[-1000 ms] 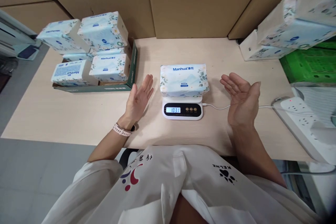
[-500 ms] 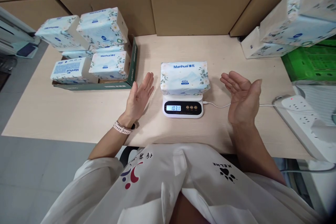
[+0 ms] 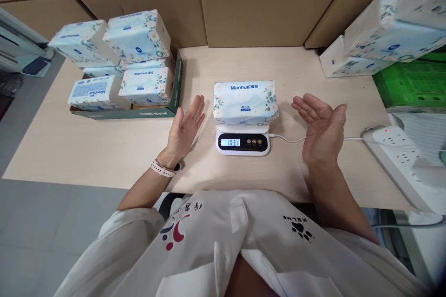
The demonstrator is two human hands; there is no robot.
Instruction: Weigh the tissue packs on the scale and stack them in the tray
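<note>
A pack of tissues [image 3: 245, 102] with a blue floral print rests on a white digital scale [image 3: 223, 150], whose lit display reads 103.1. To the pack's left, my left hand [image 3: 186, 127] is held open with its fingers stretched out, apart from the pack. On the other side my right hand [image 3: 322, 130] is also open, palm turned inward, touching neither pack nor scale. Both hands hold nothing. The pack covers most of the scale's weighing plate.
At the left, a green cardboard tray [image 3: 153, 112] holds several stacked tissue packs. More packs [image 3: 376, 32] are piled at the right by a green crate [image 3: 414, 81]. A white cable [image 3: 289, 141] runs from the scale toward a power strip [image 3: 400, 158]. Cardboard [image 3: 272, 4] lines the table's back.
</note>
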